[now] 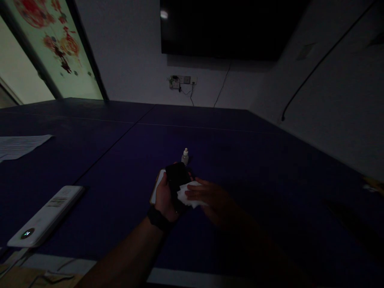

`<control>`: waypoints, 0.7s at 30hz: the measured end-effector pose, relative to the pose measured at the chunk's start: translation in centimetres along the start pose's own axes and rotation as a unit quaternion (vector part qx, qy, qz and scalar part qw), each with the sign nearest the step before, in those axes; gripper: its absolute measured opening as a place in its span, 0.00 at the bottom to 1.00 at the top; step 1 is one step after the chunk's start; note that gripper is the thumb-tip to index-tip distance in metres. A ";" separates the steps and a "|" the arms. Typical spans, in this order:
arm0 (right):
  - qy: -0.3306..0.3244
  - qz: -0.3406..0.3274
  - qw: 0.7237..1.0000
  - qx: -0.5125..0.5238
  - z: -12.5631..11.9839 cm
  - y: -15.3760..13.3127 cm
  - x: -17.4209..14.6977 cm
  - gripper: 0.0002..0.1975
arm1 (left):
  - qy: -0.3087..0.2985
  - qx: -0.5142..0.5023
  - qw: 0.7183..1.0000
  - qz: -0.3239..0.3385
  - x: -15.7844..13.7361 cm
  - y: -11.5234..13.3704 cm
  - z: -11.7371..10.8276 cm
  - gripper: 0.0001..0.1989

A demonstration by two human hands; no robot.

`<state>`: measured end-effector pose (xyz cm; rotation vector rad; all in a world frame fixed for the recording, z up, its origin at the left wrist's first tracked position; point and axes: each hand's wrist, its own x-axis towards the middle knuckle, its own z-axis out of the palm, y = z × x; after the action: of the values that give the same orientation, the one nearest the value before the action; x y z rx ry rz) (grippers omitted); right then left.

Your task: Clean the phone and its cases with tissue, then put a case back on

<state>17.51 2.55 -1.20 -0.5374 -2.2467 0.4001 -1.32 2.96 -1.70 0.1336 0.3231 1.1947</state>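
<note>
My left hand, with a dark band at the wrist, is closed around a black smartphone, its dark face turned up. On the lower part of that phone lies a crumpled white tissue, pressed there by the fingers of my right hand. Behind the left hand, a white flat thing with a brownish edge shows in part; most of it is hidden. Just beyond the phone stands a small clear bottle with a white cap, upright on the table.
The dark blue table reaches to the wall. A long white device with a lit green display and cables lies at left. Farther left is printed paper. A dark screen hangs above wall sockets.
</note>
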 end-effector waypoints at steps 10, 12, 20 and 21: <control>0.242 0.264 0.934 -0.018 0.8 2.3 0.2 0.26 | -0.069 0.054 0.991 -0.100 -0.1 -2.0 -0.1 0.27; 0.161 0.207 0.964 -0.036 1.6 1.8 0.5 0.23 | -0.060 0.032 0.993 -0.097 0.2 -2.4 -0.2 0.27; -0.064 0.063 0.991 -0.103 0.4 2.9 -0.1 0.23 | -0.068 0.029 0.994 -0.075 1.5 -2.3 -1.9 0.28; -0.048 0.074 0.989 -0.116 0.3 3.0 -0.1 0.24 | -0.073 0.032 0.993 -0.081 1.6 -2.4 -2.0 0.29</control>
<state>18.13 5.11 -2.75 -0.8247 -2.3698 0.2436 0.70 3.44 -4.47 0.2443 0.2382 1.0075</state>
